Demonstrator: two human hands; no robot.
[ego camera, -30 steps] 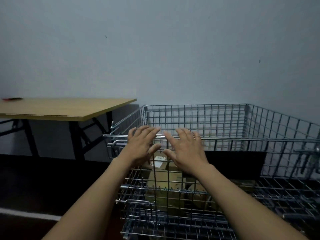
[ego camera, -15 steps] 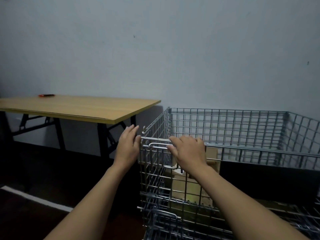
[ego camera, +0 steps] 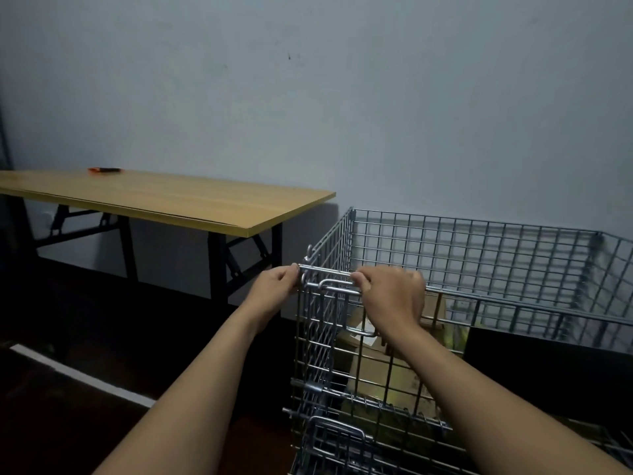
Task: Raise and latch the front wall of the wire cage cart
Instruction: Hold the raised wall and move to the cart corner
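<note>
The wire cage cart (ego camera: pixel 479 255) stands at the lower right against the wall. Its front wall (ego camera: pixel 318 337) is upright, its top rail level with the left side wall. My left hand (ego camera: pixel 274 286) pinches the outer end of the top rail at the front left corner, beside a hook. My right hand (ego camera: pixel 390 296) is closed over the sliding latch bar (ego camera: pixel 334 289) on the front wall's top edge. Cardboard boxes (ego camera: pixel 376 368) lie inside the cart behind the mesh.
A folding table (ego camera: pixel 164 200) with a wooden top and black legs stands left of the cart, close to its corner. A small orange and black object (ego camera: pixel 104 170) lies at the table's far edge. A pale wall runs behind; the floor is dark.
My view has swung left. The front wall's top edge has come up to the corner, and both hands have closed on the rail and latch there, from lying flat on the mesh.
</note>
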